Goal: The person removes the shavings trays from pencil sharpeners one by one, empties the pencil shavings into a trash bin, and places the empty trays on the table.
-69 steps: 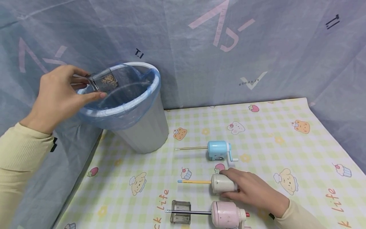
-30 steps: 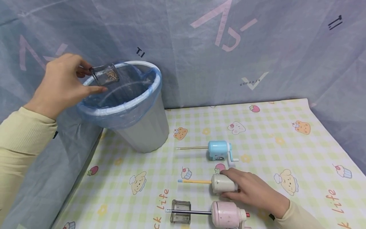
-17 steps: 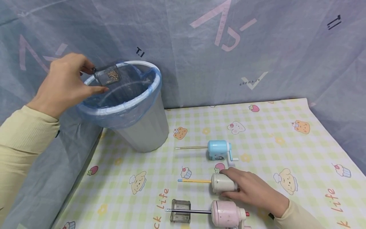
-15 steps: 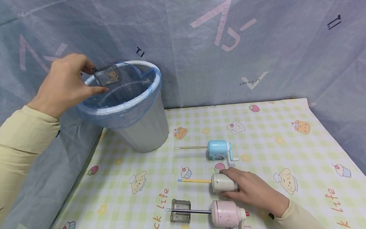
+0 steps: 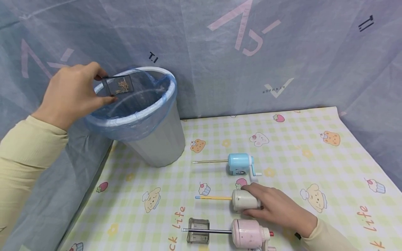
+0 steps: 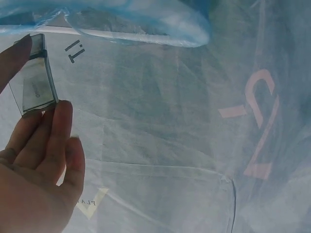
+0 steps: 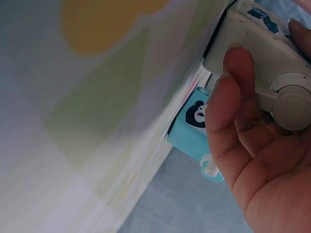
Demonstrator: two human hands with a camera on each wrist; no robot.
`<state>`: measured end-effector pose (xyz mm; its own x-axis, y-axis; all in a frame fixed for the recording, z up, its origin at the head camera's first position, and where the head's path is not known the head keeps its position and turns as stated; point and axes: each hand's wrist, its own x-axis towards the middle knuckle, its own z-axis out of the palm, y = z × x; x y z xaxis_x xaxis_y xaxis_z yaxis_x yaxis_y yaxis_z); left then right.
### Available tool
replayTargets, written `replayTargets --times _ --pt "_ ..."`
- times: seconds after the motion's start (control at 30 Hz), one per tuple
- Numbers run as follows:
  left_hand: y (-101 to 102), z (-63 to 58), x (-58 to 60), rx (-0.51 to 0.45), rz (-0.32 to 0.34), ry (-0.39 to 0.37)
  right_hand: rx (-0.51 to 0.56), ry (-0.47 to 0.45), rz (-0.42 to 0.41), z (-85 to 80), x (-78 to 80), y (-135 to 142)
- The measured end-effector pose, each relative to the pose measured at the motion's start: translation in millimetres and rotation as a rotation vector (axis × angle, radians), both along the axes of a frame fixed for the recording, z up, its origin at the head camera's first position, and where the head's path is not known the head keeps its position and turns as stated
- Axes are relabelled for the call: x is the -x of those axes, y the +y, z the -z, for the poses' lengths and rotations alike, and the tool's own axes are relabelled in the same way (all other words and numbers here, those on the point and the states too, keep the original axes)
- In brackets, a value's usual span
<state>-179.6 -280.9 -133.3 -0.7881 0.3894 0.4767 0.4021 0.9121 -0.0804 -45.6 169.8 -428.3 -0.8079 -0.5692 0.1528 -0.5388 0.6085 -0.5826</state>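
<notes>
My left hand pinches a small clear shavings drawer between thumb and fingers over the bin. Light brown wood shavings lie inside the drawer. In the left wrist view, the drawer sits between the thumb and fingertips, close to the blue bin liner. My right hand grips an off-white crank pencil sharpener on the table. A yellow pencil with a blue end sticks out of its left side. The right wrist view shows fingers curled around the sharpener body.
Behind the off-white sharpener stands a blue crank sharpener holding a pencil. Nearer is a pink sharpener with a dark pencil, which crosses over a second clear drawer on the checked tablecloth. Grey-blue cloth hangs behind.
My left hand has shifted slightly to the right, and the drawer's tilt over the bin has changed a little. Shavings still show inside it. The right hand and the sharpeners have stayed put.
</notes>
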Motion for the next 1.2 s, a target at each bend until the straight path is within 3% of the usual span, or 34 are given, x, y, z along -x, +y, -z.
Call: replayTargets --times 0.17,0.43,0.67,1.2 --pt "-0.8 3.5 0.7 0.063 0.036 0.055 0.010 -0.011 -0.006 0.5 0.0 -0.3" --pt "0.9 4.3 0.9 0.070 0.050 0.057 0.012 0.007 -0.006 1.3 0.1 0.1" --pt "2.0 2.6 2.9 0.101 0.106 0.121 0.004 0.008 0.001 1.1 -0.6 0.3" --pt "2.7 8.5 5.9 0.118 0.163 0.173 0.024 0.004 -0.013 0.7 0.3 0.4"
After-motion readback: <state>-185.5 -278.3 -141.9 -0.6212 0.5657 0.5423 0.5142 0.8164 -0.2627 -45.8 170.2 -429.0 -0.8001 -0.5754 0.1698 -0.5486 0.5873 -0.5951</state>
